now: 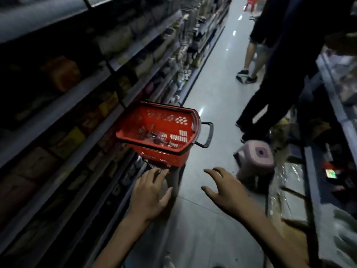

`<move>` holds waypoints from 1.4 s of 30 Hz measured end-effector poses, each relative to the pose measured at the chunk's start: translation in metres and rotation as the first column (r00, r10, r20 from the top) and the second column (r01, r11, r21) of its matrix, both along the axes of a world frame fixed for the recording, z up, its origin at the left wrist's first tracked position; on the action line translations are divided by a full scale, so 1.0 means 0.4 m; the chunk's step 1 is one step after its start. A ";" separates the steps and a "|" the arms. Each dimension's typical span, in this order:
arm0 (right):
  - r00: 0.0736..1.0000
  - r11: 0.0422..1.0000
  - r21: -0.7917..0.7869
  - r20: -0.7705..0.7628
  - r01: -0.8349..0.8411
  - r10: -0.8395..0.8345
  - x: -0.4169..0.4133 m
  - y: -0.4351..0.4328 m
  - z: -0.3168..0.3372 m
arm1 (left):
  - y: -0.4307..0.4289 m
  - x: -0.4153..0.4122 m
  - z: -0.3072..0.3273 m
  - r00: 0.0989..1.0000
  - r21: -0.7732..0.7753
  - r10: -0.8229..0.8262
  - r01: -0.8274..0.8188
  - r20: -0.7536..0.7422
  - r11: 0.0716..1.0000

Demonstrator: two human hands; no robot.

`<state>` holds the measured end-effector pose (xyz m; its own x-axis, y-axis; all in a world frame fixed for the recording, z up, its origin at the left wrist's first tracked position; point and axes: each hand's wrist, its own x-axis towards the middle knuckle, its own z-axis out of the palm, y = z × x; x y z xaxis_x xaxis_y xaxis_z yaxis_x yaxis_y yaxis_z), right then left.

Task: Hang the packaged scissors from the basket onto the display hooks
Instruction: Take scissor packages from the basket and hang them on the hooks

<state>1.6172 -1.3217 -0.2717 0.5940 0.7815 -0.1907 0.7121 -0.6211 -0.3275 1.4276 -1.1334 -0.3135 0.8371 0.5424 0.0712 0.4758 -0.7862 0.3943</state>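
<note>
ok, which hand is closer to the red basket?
The left hand: its fingertips reach the red basket's near bottom edge, though contact is unclear. The right hand is spread open over the floor, apart from the basket, toward the pink stool.

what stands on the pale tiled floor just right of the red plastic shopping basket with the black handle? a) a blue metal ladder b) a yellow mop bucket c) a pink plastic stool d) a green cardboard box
c: a pink plastic stool stands on the floor to the right of the red plastic shopping basket.
</note>
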 end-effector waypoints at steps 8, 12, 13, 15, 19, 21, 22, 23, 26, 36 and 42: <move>0.981 0.987 0.055 -0.110 -0.153 0.158 0.115 0.350 -0.081 | 0.255 0.082 -0.076 0.984 -0.030 0.148 -0.152 -0.100 0.988; 0.969 0.980 0.052 -0.149 -0.189 0.195 0.236 0.524 -0.151 | 0.386 0.172 -0.130 0.972 0.014 0.201 -0.201 -0.119 0.980; 0.967 0.982 0.047 -0.171 -0.185 0.191 0.268 0.568 -0.171 | 0.417 0.195 -0.143 0.968 0.018 0.211 -0.210 -0.135 0.977; 0.960 0.986 0.022 -0.228 -0.163 0.164 0.330 0.655 -0.214 | 0.477 0.237 -0.172 0.958 0.012 0.229 -0.230 -0.175 0.973; 0.945 0.986 -0.077 -0.305 -0.145 0.115 0.436 0.810 -0.354 | 0.598 0.314 -0.246 0.942 0.032 0.227 -0.226 -0.248 0.974; 0.938 0.977 -0.141 -0.328 -0.163 0.109 0.469 0.872 -0.436 | 0.654 0.347 -0.282 0.936 0.037 0.200 -0.198 -0.289 0.980; 0.934 0.969 -0.181 -0.345 -0.168 0.098 0.480 0.901 -0.477 | 0.681 0.364 -0.300 0.935 0.034 0.180 -0.178 -0.307 0.983; 0.928 0.963 -0.210 -0.363 -0.167 0.081 0.489 0.929 -0.518 | 0.709 0.380 -0.320 0.933 0.029 0.154 -0.153 -0.325 0.988; 0.915 0.952 -0.255 -0.400 -0.167 0.053 0.498 1.012 -0.642 | 0.779 0.416 -0.387 0.921 0.024 0.075 -0.071 -0.382 0.997; 0.930 0.969 -0.231 -0.367 -0.093 0.002 0.460 1.249 -0.955 | 0.876 0.443 -0.543 0.895 -0.132 -0.124 0.074 -0.428 0.989; 0.959 0.948 -0.301 -0.284 -0.107 0.018 0.432 1.314 -1.086 | 0.875 0.435 -0.573 0.918 -0.104 -0.092 0.055 -0.385 0.993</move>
